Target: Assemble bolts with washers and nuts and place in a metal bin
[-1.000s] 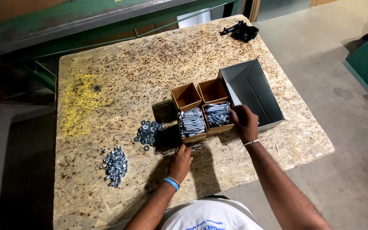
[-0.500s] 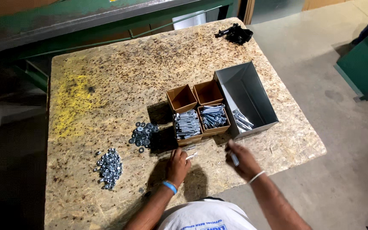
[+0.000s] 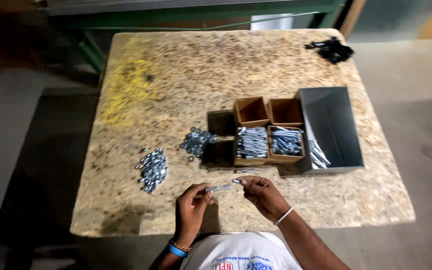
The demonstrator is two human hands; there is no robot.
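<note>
**Hands at the near table edge, bolt in the left**

Head view: left hand [image 3: 191,210] pinches a short silver metal bolt [image 3: 218,188] by its end, over the speckled chipboard table [image 3: 186,75]. Right hand [image 3: 263,196] holds a small silver piece [image 3: 236,181] in its fingertips, just beside the bolt's tip. Another bolt [image 3: 245,170] lies near, before the brown cardboard boxes [image 3: 268,131].

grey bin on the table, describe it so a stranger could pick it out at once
Start at the chipboard table and go to its right side. The grey bin sits there against four small brown boxes. It alone is grey metal, long and much bigger than the boxes, holding only a few bolts at its near end.
</note>
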